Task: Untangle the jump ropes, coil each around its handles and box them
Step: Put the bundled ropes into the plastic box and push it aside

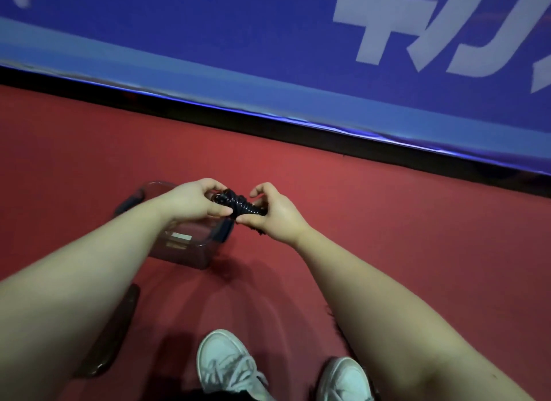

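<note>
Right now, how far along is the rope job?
Done: one black rope looks tightly coiled. In hand: the left hand and right hand grip it near the clear box. Left: boxing it. The box's contents are unclear, and no other rope shows.

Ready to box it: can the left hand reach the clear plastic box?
Probably yes: the left hand, gripping the black coiled rope bundle, hangs over the clear plastic box; nothing shows between them.

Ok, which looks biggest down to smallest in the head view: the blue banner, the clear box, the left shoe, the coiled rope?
1. blue banner.
2. clear box and left shoe: too close to rank; an arm hides part of the box and the shoe is nearer the camera.
3. coiled rope, smallest.
</note>
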Demonstrator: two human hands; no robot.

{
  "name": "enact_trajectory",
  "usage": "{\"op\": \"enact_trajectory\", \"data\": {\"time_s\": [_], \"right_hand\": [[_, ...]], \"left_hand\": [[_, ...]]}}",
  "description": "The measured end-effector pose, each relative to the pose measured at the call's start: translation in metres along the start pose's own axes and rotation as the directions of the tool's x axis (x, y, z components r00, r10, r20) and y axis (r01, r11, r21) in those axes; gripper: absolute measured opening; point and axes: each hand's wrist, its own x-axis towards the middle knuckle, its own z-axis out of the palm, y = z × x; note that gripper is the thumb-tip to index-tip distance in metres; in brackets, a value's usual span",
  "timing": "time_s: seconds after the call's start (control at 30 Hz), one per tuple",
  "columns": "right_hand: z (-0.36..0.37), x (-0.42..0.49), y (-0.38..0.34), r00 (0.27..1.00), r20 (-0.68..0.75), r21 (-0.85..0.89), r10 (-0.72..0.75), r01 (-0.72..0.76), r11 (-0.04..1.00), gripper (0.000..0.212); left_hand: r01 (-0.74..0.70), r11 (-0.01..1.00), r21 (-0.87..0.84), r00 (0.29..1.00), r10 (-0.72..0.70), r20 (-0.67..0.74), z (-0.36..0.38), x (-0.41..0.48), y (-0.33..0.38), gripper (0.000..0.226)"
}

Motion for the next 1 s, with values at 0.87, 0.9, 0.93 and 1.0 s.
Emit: {"op": "enact_trajectory", "data": {"time_s": [0.87,0.9,0.93,1.0], "right_hand": [[0.192,0.23,0.087,0.909,0.372,-0.376,0.19,-0.04,0.926,0.047],[0.197,0.233,0.092,0.884,0.422,-0.428,0.2,0.0,0.904,0.045],[0.202,0.236,0.098,0.867,0.456,-0.474,0.203,0.043,0.879,0.041],[0.216,0.241,0.107,0.872,0.458,-0.55,0.173,0.126,0.826,0.032]], "left_hand": [[-0.05,0.315,0.948,0.987,-0.127,0.095,-0.117,0.214,-0.187,0.05],[-0.055,0.296,0.954,0.982,-0.155,0.105,-0.113,0.22,-0.195,0.048],[-0.057,0.279,0.959,0.98,-0.167,0.107,-0.108,0.226,-0.203,0.044],[-0.032,0.266,0.963,0.984,-0.159,0.076,-0.101,0.235,-0.219,0.035]]}}
